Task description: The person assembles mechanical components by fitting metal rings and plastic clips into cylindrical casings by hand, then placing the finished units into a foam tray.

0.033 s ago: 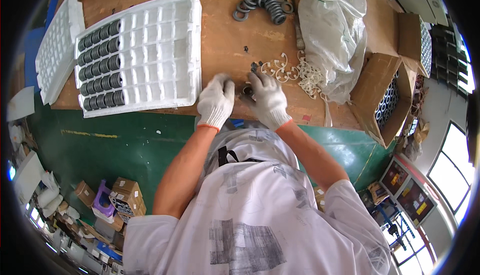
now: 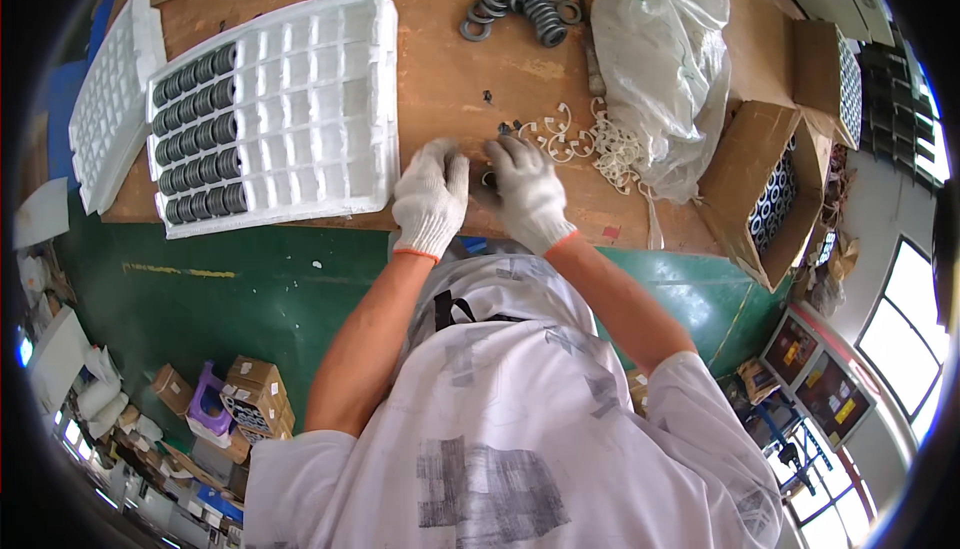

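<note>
The gloves [image 2: 430, 199] (orange-edged) and grey-patched shirt [image 2: 590, 429] are white.

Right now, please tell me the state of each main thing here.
Left hand: gloved, grip unclear
Right hand: gloved, blurred, grip unclear
White tray: left part filled with dark rings
Loose rings: bunched together
White clips: loose, partly heaped
Plastic bag: crumpled
Nearer cardboard box: open, ring-shaped parts inside

- The green floor [image 2: 280, 299] shines, marked with a yellow line [image 2: 185, 271]
- The brown worktable [image 2: 440, 64] looks scuffed
- Bright windows [image 2: 905, 314] break the pale right-hand wall [image 2: 872, 249]
</note>
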### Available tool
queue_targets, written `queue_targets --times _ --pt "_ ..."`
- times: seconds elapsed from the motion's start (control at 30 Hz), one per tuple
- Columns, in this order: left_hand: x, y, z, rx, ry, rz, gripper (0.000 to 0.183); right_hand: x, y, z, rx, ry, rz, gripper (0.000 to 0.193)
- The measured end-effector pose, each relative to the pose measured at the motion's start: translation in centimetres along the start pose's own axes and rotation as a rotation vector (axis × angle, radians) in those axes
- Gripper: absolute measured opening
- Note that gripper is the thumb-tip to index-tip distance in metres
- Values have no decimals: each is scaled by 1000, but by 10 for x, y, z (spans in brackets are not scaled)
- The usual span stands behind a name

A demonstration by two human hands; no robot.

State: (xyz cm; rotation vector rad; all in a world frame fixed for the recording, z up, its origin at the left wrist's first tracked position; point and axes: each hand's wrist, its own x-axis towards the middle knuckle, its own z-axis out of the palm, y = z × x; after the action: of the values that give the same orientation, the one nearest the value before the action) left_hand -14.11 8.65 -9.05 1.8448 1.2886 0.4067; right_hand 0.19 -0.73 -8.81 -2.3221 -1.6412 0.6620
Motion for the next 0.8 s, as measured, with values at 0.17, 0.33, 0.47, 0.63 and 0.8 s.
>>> queue_targets --times 0.17,0.33,0.47,0.63,0.8 --pt "35 27 26 146 142 373 33 40 -12 27 93 44 -79 56" --pt "49 12 55 295 17 386 39 48 -11 39 250 27 43 54" --pt "51 4 61 327 -6 392 41 55 -12 55 377 -15 172 53" --pt "57 10 52 244 -17 432 42 56 -17 58 532 -27 286 51" --pt "59 0 64 282 -1 417 41 45 -14 67 671 105 245 50"
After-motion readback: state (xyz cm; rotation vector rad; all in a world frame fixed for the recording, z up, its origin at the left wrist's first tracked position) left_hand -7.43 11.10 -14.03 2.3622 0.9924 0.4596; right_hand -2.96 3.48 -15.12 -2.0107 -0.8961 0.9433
